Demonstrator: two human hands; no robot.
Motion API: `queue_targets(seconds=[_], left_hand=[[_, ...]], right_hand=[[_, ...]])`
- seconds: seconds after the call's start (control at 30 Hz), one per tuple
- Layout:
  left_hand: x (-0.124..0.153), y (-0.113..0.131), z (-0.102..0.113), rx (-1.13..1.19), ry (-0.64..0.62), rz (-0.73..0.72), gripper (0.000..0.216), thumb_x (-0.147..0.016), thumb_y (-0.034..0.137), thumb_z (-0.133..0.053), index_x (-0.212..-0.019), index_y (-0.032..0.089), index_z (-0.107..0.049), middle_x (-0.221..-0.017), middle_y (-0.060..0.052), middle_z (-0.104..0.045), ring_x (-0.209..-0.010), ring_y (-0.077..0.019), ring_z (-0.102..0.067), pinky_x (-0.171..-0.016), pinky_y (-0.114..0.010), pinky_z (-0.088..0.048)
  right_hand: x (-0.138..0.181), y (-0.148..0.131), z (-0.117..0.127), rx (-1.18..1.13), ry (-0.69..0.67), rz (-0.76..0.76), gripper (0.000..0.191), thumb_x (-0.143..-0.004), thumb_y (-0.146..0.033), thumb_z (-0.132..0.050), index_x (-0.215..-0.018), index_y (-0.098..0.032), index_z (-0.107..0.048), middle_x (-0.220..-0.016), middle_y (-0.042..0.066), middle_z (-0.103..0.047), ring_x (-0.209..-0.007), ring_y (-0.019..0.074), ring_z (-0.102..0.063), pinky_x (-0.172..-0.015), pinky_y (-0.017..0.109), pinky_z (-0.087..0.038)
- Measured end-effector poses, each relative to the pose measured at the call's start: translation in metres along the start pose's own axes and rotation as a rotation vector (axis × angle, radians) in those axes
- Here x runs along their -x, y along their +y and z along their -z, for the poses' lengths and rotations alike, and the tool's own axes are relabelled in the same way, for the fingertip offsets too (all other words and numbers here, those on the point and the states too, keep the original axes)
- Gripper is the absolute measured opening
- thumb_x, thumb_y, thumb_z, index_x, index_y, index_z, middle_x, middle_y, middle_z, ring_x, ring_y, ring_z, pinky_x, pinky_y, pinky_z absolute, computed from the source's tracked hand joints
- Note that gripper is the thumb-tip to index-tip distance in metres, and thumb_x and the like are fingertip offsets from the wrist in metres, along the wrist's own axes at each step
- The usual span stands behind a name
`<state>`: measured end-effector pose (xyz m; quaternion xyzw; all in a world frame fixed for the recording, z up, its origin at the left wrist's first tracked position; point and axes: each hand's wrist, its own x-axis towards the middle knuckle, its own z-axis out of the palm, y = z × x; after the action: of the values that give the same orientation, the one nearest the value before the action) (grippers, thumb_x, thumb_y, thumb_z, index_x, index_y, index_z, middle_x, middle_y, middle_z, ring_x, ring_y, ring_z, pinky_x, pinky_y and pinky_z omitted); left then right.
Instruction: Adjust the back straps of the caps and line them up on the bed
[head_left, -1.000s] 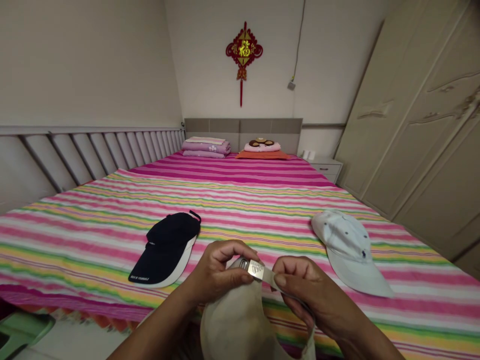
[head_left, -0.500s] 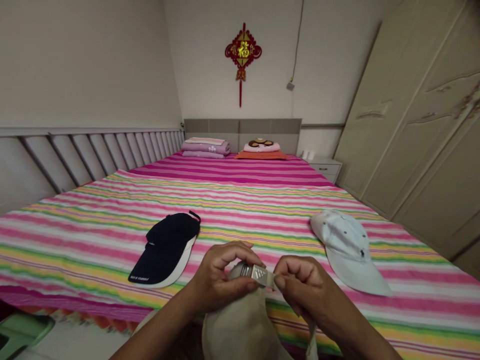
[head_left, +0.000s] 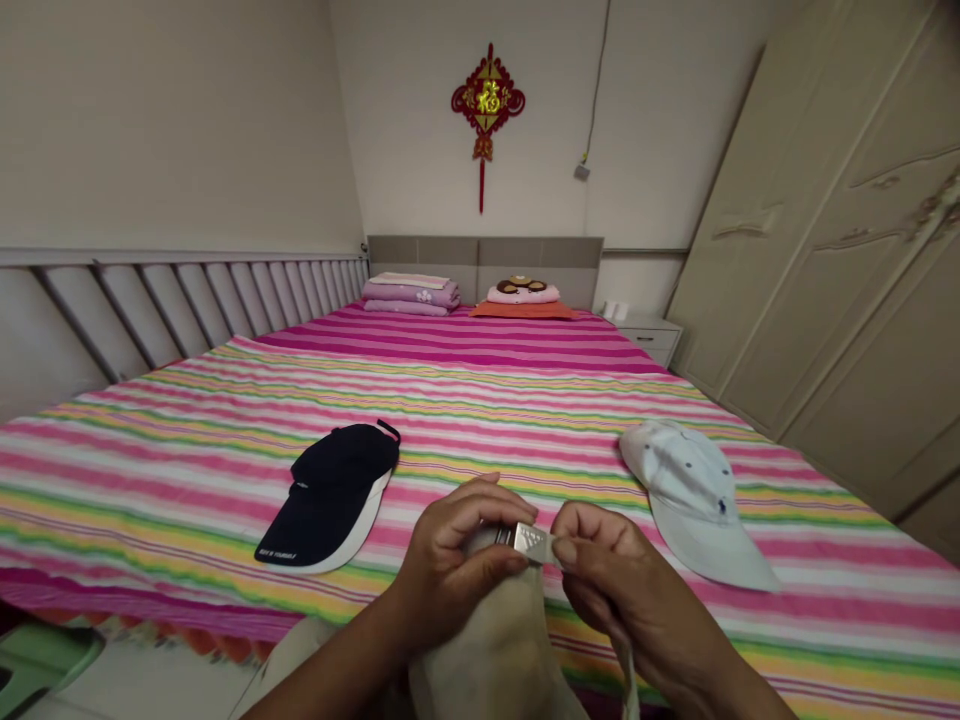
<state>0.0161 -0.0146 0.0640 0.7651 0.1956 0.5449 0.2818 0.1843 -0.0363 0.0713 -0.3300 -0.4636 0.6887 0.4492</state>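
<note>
Between my hands is a beige cap (head_left: 495, 640), low in the view, with a silver metal buckle (head_left: 531, 541) on its strap. My left hand (head_left: 469, 550) is closed round the buckle's left side, thumb below and fingers above. The strap (head_left: 624, 660) comes out to the right of the buckle, and my right hand (head_left: 611, 560) pinches it there; its loose end hangs below that hand. A navy cap (head_left: 330, 490) with a white under-brim lies on the bed to the left. To the right rests a pale blue cap (head_left: 690, 490) with a small dark logo.
A striped sheet (head_left: 480, 420) covers the bed. Folded purple bedding (head_left: 412, 294) and an orange-and-pink stack (head_left: 523, 300) lie by the headboard (head_left: 540, 255). A rail (head_left: 195, 300) runs along the left, a wardrobe (head_left: 810, 240) stands right, and a green stool (head_left: 49, 660) is low left.
The buckle and my left hand have shifted slightly to the right, closer to my right hand. My right hand keeps its pinch on the strap. The caps on the bed stay put.
</note>
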Motion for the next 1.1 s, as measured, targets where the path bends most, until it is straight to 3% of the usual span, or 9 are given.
queue_targets(seconds=[0.17, 0.3, 0.47, 0.53, 0.73, 0.9, 1.1], left_hand=[[0.001, 0.002, -0.001, -0.039, -0.035, -0.042, 0.024, -0.072, 0.021, -0.063, -0.095, 0.019, -0.061, -0.087, -0.004, -0.066, -0.084, -0.0162, -0.06, -0.098, -0.04, -0.032], [0.002, 0.001, -0.002, 0.043, -0.032, 0.015, 0.025, -0.069, 0.02, -0.066, -0.094, 0.019, -0.061, -0.087, -0.004, -0.065, -0.084, -0.0162, -0.06, -0.098, -0.041, -0.032], [0.004, 0.0, -0.001, 0.138, -0.007, 0.073, 0.022, -0.068, 0.018, -0.066, -0.09, 0.019, -0.062, -0.084, -0.002, -0.065, -0.083, -0.0156, -0.058, -0.098, -0.041, -0.031], [0.005, -0.001, -0.002, 0.175, 0.007, 0.115, 0.021, -0.068, 0.018, -0.065, -0.089, 0.019, -0.062, -0.084, -0.003, -0.063, -0.083, -0.016, -0.057, -0.096, -0.04, -0.032], [0.004, -0.003, -0.005, 0.377, -0.037, 0.313, 0.02, -0.065, 0.022, -0.068, -0.083, 0.016, -0.062, -0.08, -0.004, -0.06, -0.079, -0.0167, -0.055, -0.077, -0.032, -0.041], [0.002, -0.005, -0.001, 0.529, -0.115, 0.427, 0.025, -0.061, 0.028, -0.071, -0.08, 0.015, -0.061, -0.077, -0.004, -0.055, -0.071, -0.0137, -0.05, -0.063, -0.026, -0.038], [0.002, -0.009, 0.003, 0.545, -0.118, 0.31, 0.023, -0.061, 0.019, -0.07, -0.083, 0.016, -0.063, -0.082, -0.005, -0.055, -0.075, -0.014, -0.05, -0.066, -0.026, -0.037]], right_hand=[[0.0, 0.003, 0.0, -0.003, -0.025, 0.008, 0.023, -0.069, -0.031, -0.065, -0.061, -0.016, -0.049, -0.034, -0.011, -0.035, -0.029, 0.0008, -0.018, -0.03, 0.015, -0.01], [0.0, 0.008, 0.0, -0.015, -0.037, 0.027, 0.023, -0.072, -0.034, -0.063, -0.063, -0.016, -0.05, -0.035, -0.011, -0.036, -0.029, 0.001, -0.02, -0.03, 0.014, -0.012], [0.002, 0.006, 0.004, -0.001, -0.106, 0.013, 0.026, -0.071, -0.04, -0.061, -0.072, -0.015, -0.053, -0.051, -0.004, -0.05, -0.038, 0.0044, -0.041, -0.038, 0.016, -0.026], [0.002, 0.006, 0.007, 0.001, -0.102, 0.01, 0.025, -0.07, -0.037, -0.063, -0.069, -0.014, -0.052, -0.05, -0.004, -0.051, -0.039, 0.0049, -0.042, -0.04, 0.016, -0.027], [0.003, 0.008, 0.004, -0.056, -0.088, -0.002, 0.026, -0.067, -0.033, -0.068, -0.063, -0.014, -0.051, -0.045, -0.006, -0.05, -0.034, 0.0022, -0.037, -0.037, 0.016, -0.021], [0.001, 0.006, 0.0, -0.051, -0.096, -0.014, 0.027, -0.066, -0.034, -0.069, -0.062, -0.013, -0.052, -0.045, -0.005, -0.052, -0.033, 0.0024, -0.04, -0.035, 0.015, -0.022], [0.002, 0.007, 0.002, -0.107, -0.128, -0.059, 0.028, -0.07, -0.039, -0.065, -0.069, -0.012, -0.056, -0.048, -0.002, -0.055, -0.035, 0.005, -0.047, -0.036, 0.015, -0.03]])
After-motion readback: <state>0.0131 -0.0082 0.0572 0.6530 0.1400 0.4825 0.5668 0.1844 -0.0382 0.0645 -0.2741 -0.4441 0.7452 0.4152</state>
